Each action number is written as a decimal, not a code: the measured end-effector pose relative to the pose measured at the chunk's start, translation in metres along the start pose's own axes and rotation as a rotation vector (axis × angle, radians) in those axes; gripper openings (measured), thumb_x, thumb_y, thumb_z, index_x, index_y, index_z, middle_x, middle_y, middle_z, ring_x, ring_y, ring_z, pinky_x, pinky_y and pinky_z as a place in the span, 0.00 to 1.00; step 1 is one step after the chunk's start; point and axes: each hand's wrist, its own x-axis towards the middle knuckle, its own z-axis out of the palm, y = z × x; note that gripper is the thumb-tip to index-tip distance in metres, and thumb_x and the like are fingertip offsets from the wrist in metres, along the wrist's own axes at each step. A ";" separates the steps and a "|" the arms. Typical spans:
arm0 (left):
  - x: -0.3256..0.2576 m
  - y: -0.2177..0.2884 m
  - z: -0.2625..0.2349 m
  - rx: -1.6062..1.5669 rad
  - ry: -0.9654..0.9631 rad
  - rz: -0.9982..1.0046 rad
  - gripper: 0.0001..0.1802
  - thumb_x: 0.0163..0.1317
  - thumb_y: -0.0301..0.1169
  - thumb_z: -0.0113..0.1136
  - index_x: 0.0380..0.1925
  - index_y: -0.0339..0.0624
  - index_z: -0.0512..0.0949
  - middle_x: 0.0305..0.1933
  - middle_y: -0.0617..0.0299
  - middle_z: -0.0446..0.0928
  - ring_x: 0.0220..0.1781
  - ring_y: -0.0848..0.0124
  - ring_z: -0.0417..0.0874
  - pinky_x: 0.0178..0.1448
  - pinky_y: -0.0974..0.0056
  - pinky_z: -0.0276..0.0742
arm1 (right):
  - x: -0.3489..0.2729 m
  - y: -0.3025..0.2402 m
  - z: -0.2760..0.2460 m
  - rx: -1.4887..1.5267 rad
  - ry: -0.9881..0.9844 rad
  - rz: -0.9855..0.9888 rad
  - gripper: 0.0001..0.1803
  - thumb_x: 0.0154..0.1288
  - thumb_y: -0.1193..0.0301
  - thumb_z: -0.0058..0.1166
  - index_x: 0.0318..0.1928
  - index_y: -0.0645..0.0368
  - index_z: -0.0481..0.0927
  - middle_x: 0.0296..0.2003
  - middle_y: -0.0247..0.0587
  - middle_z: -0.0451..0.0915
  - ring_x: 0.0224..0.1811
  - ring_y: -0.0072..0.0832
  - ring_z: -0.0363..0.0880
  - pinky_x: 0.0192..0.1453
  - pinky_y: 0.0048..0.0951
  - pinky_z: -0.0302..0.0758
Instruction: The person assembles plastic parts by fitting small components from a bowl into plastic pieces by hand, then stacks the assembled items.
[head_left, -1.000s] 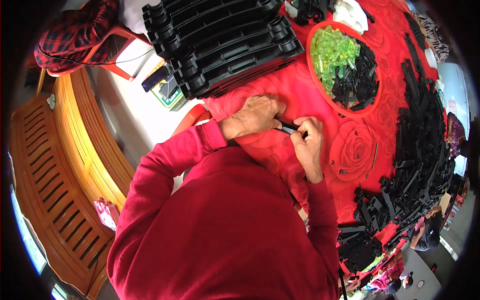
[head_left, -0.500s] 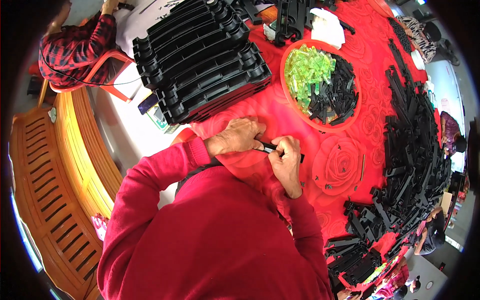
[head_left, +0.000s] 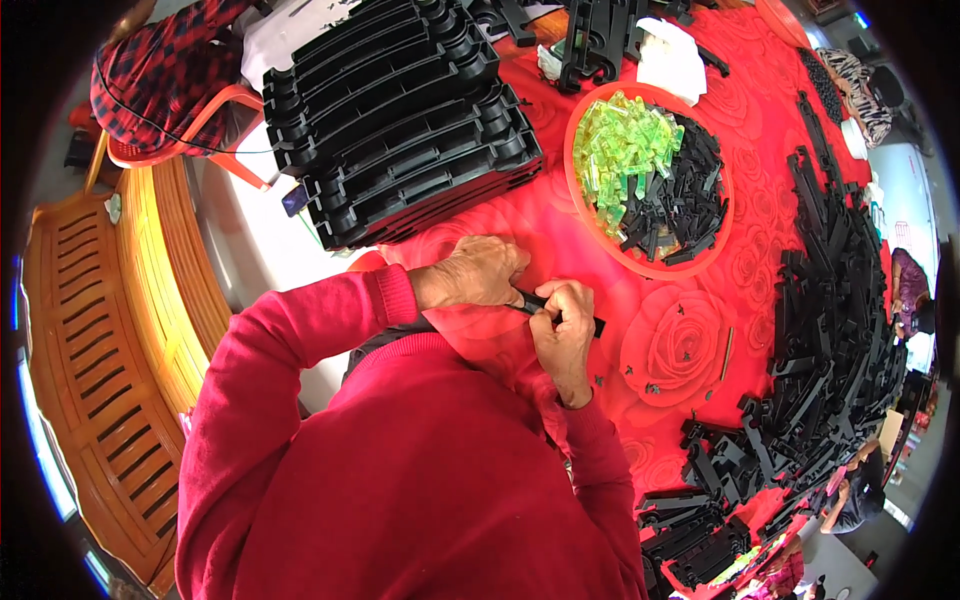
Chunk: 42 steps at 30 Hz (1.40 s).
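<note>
The person's sweater (head_left: pixel 400 480) is crimson, knitted and long-sleeved. Its left cuff (head_left: pixel 397 294) and twelve-o'clock front edge (head_left: pixel 415 345) are ribbed.

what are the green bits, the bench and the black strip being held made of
The green bits look like glossy, see-through plastic: light seems to pass through them. The bench looks like varnished wood, brown with bright highlights. The black strip could be plastic, smooth and dark, but it's partly covered.

Slatted wooden bench (head_left: pixel 150 400), left of grip; red chair (head_left: pixel 238 92), upper left; table in red rose-print cloth (head_left: pixel 650 330), beneath grip and rightward; far left, blurred bright strip (head_left: pixel 45 440), possibly a window
</note>
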 end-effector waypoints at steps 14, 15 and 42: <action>0.005 0.012 -0.001 0.068 0.004 -0.096 0.21 0.43 0.47 0.72 0.25 0.43 0.76 0.29 0.57 0.78 0.36 0.56 0.81 0.38 0.53 0.76 | 0.006 0.001 -0.016 0.006 -0.057 -0.041 0.05 0.44 0.83 0.49 0.23 0.63 0.69 0.34 0.48 0.76 0.39 0.44 0.71 0.43 0.38 0.69; 0.005 0.012 0.000 0.055 0.007 -0.106 0.20 0.43 0.46 0.72 0.25 0.43 0.76 0.29 0.58 0.78 0.36 0.56 0.81 0.38 0.53 0.76 | 0.005 0.000 -0.020 -0.015 -0.053 -0.049 0.04 0.45 0.83 0.49 0.24 0.63 0.70 0.35 0.48 0.76 0.40 0.44 0.71 0.44 0.38 0.69; 0.011 0.026 0.011 0.109 0.053 -0.064 0.27 0.45 0.49 0.69 0.36 0.38 0.80 0.36 0.50 0.82 0.43 0.54 0.83 0.47 0.52 0.78 | 0.031 0.022 -0.047 -0.090 -0.494 0.333 0.12 0.45 0.80 0.64 0.28 0.63 0.72 0.27 0.41 0.75 0.28 0.31 0.75 0.33 0.32 0.72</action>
